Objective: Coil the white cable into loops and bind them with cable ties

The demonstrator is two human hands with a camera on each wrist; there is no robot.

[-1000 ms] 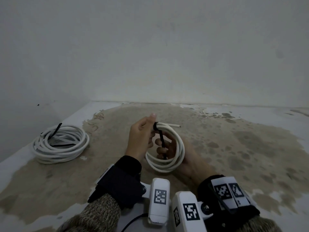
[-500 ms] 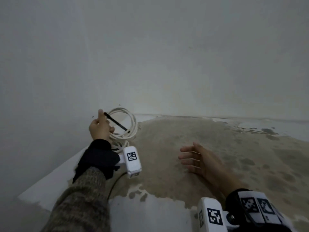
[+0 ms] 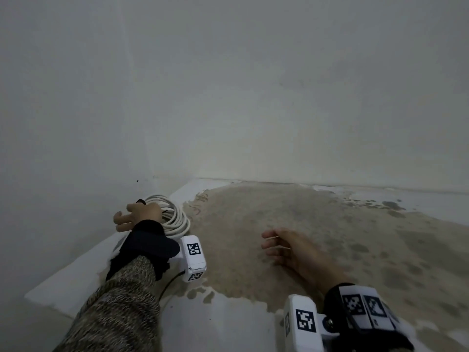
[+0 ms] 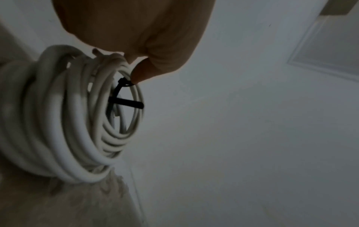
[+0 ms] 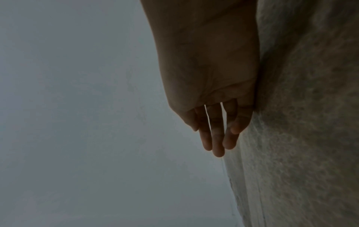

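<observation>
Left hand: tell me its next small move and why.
Probably let go and draw back. The left hand pinches the small tied coil at its black cable tie, already against the big coil by the wall; the right hand is open, holding nothing.

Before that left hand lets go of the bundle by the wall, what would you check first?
1. Small coil bound by a black tie: ok.
2. Small coil resting on the big coil: ok.
3. Left hand free of the coil: not ok, thumb and finger pinch it at the tie.
4. Tie pulled tight: cannot tell.
5. Right hand empty: ok.
</observation>
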